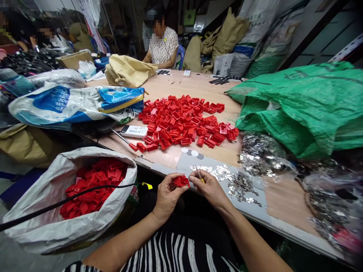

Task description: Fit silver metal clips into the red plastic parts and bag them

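My left hand (pixel 167 194) is closed around a small red plastic housing (pixel 181 181), pinched between thumb and fingers just off the table's front edge. Right beside it, my right hand (pixel 208 189) has its fingers pressed together on a small tool with a yellow handle (pixel 202 180) and a thin metal shaft. Its thumb and index fingertips come close to the red housing; whether they also hold a tiny metal piece cannot be seen. Small flat metal pieces (pixel 241 185) lie on a grey sheet (pixel 184 162) just beyond the right hand.
Many more red housings (pixel 181 121) are heaped on the table (pixel 227 87). An open white sack (pixel 31 219) of them stands left, a black cable (pixel 85 187) crossing it. A red-handled screwdriver (pixel 124 139) lies near the edge. Right are a green sack (pixel 300 102) and bagged metal pieces (pixel 261 151). A co-worker (pixel 163 45) sits opposite.
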`<control>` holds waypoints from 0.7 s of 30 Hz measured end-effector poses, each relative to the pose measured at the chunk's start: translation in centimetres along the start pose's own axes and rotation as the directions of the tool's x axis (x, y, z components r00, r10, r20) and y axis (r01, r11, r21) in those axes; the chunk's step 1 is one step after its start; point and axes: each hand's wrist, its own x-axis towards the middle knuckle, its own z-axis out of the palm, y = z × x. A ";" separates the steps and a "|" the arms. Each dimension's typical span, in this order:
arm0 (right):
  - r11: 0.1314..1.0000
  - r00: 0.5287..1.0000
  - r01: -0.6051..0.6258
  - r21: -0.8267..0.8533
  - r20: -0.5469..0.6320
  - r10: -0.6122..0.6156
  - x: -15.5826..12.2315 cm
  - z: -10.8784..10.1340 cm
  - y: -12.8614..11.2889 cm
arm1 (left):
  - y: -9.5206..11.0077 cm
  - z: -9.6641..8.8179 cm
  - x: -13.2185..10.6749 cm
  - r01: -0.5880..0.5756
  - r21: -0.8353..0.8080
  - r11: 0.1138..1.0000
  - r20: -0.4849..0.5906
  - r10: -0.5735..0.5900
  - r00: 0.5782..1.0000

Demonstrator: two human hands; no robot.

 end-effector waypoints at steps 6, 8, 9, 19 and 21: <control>0.999 0.999 0.026 -0.048 -0.036 -0.028 -0.5 0.2 0.6 | -0.5 -0.3 -0.2 -0.119 0.178 0.977 0.057 0.111 0.992; 0.995 0.998 0.048 -0.091 -0.045 -0.052 -0.6 0.1 0.5 | -0.5 -0.5 -0.2 -0.187 0.260 0.947 0.070 0.174 0.982; 0.992 0.997 0.055 -0.112 -0.053 -0.062 -0.6 0.2 0.4 | -0.5 -0.6 -0.2 -0.220 0.295 0.930 0.077 0.207 0.975; 0.996 0.984 0.080 -0.045 -0.154 -0.086 -0.7 1.3 1.4 | -0.6 -0.4 -0.4 -0.298 0.369 0.880 0.089 0.286 0.954; 0.997 0.983 0.071 -0.013 -0.168 -0.072 -0.7 1.5 1.7 | -0.6 -0.4 -0.4 -0.283 0.376 0.882 0.069 0.278 0.958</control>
